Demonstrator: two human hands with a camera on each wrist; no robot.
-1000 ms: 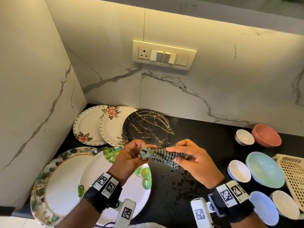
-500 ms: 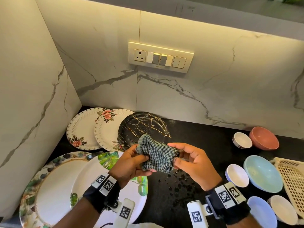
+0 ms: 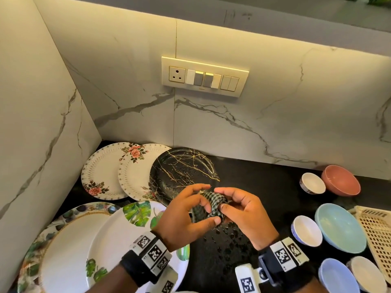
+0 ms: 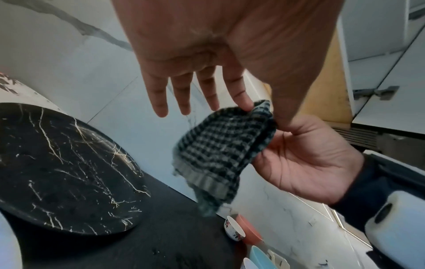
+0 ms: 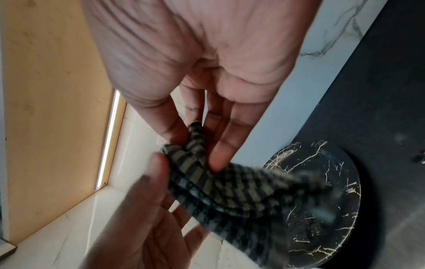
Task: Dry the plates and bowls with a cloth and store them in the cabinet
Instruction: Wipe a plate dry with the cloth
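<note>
We've got the checked cloth (image 3: 212, 205) pinched between both hands, left hand (image 3: 182, 218) and right hand (image 3: 246, 216), above the wet black counter (image 3: 264, 187).

home kitchen: marble backsplash (image 3: 232, 127), black counter (image 3: 264, 187), plates (image 3: 101, 176).

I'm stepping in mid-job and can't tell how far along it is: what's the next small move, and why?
Probably lower the cloth onto the black plate and begin wiping. Both the left hand and right hand pinch the cloth just above the counter, the plate lies right behind them, and droplets dot its face.
</note>
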